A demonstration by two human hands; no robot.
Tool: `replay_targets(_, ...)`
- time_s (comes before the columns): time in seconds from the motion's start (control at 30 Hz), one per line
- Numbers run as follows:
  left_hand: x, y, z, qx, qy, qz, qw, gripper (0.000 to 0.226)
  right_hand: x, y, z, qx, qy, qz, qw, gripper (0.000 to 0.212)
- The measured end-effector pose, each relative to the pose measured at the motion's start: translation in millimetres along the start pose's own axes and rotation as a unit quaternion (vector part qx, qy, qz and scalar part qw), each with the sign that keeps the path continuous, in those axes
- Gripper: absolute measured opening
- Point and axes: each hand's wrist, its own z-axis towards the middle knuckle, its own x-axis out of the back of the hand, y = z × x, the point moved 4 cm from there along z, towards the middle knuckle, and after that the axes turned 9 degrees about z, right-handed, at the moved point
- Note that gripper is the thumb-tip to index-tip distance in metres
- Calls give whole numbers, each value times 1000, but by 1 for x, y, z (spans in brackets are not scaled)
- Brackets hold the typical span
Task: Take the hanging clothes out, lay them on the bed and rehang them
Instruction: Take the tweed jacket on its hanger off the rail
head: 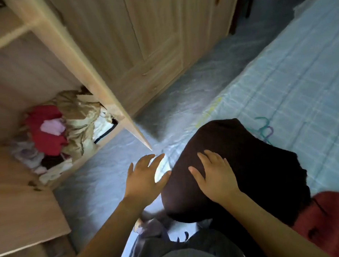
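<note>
A dark brown garment (246, 167) lies spread over the near corner of the bed (293, 85), which has a pale blue checked cover. My right hand (215, 175) rests flat on the garment with fingers straight. My left hand (145, 175) hovers open just left of the garment's edge, above the floor; whether it touches the cloth is unclear. Teal and purple hangers (265, 129) peek out from behind the garment on the bed. A red garment (333, 221) lies at the bed's near right.
An open wooden wardrobe (46, 48) stands to the left, its door (24, 200) swung out near me. A heap of folded clothes (52, 133) fills its bottom shelf. Closed wardrobe doors (149, 40) run along the back. A strip of pale floor (100, 178) separates wardrobe and bed.
</note>
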Motion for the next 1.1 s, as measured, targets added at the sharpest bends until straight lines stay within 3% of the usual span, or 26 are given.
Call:
replay_targets(0.23, 60, -198, -39, 106, 92, -20, 990, 71, -60, -221, 61, 178, -13, -10, 984, 69)
replay_targets(0.5, 182, -414, -84, 215, 218, 35, 951, 65, -100, -500, 116, 392, 22, 28, 919, 65)
replay_targets(0.67, 284, -503, -95, 224, 289, 102, 925, 63, -53, -643, 146, 479, 64, 74, 873, 60)
replay_targets(0.77, 357, -543, -87, 223, 355, 126, 899, 64, -3, -721, 169, 535, 145, 127, 822, 61)
replay_targets(1.1, 595, -633, 4, 172, 508, 181, 824, 63, 138, -933, 263, 636, 259, 76, 723, 53)
